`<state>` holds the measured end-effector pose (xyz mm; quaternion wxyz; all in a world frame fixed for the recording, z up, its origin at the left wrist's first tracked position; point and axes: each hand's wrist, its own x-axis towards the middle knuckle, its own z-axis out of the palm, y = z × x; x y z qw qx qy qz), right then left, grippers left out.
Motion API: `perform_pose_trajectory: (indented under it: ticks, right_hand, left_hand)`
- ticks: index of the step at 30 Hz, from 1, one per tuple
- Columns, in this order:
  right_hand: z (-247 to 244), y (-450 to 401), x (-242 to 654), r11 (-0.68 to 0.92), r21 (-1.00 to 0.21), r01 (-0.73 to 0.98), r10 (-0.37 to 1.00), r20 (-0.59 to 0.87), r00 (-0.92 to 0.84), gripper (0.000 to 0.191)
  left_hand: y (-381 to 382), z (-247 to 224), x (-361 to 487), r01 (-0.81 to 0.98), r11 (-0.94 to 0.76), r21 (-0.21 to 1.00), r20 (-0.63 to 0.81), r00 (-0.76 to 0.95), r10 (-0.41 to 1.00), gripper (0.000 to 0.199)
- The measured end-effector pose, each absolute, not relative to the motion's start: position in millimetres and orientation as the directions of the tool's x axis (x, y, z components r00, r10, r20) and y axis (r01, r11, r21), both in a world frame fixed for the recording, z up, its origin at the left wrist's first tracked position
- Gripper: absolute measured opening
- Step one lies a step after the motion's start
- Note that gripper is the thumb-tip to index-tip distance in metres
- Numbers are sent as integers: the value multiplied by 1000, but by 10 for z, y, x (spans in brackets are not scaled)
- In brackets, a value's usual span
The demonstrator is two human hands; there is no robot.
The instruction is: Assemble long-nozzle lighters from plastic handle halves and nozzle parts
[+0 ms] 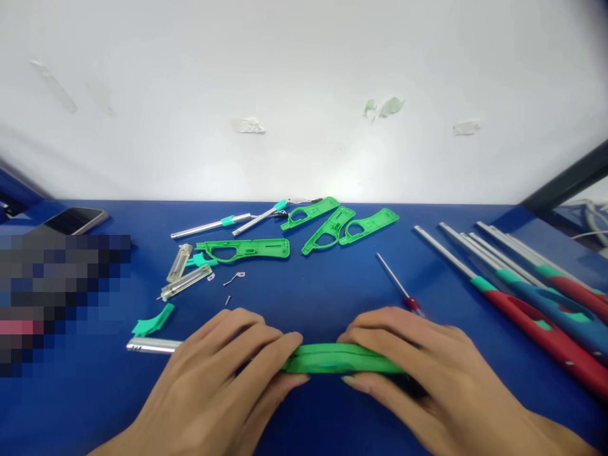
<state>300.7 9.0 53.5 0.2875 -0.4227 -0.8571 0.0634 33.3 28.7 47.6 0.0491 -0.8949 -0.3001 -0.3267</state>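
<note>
Between my two hands lies a long green lighter, seen edge-on with a seam along its casing. My left hand is closed around its left part, and a metal tube sticks out past that hand to the left. My right hand pinches the right end between thumb and fingers. Beyond the right hand rests a screwdriver with a dark red handle, partly hidden by the fingers. A teal trigger piece sits just above the metal tube.
Open green casing halves lie at the middle and back, beside loose metal tubes. Clear fuel tanks and a small screw are left of centre. Several finished lighters line the right side. A phone is at back left.
</note>
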Motion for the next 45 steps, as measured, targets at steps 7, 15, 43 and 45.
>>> perform_pose_trajectory:
  ticks: [7, 15, 43, 45]
  right_hand:
    - [537, 71, 2957, 697, -192, 691, 653, 570, -499, 34]
    - [562, 62, 2929, 730, -172, 662, 619, 578, -532, 38]
    - [504, 181, 3104, 728, -216, 650, 631, 580, -515, 15]
    - [512, 182, 3114, 731, -202, 651, 626, 579, -523, 16]
  left_hand:
    - [276, 486, 379, 545, -815, 199, 567, 614, 549, 22]
    - [273, 515, 409, 528, -817, 230, 604, 581, 546, 32]
    - [365, 517, 236, 598, -795, 102, 513, 653, 557, 25]
    - [364, 507, 225, 588, -804, 92, 520, 660, 542, 24]
